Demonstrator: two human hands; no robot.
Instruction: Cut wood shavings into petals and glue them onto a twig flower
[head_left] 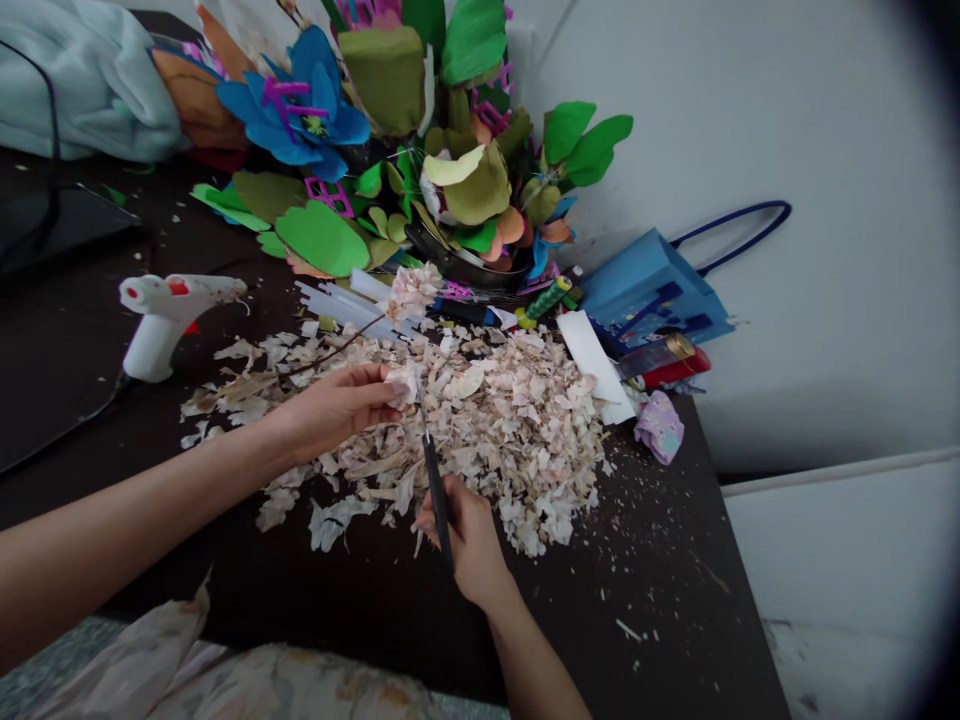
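From my remote feed, I have the left hand [341,405] pinching a pale petal piece [403,386] over the scrap pile [517,430], in from the table's [660,600] near edge. The right hand [472,545] grips dark-handled scissors [432,468], blades up beside that piece; whether they're parted, I can't quite make out. A slip could nick the left fingertips close by; a loosened pinch could lose the piece among lookalike scraps.
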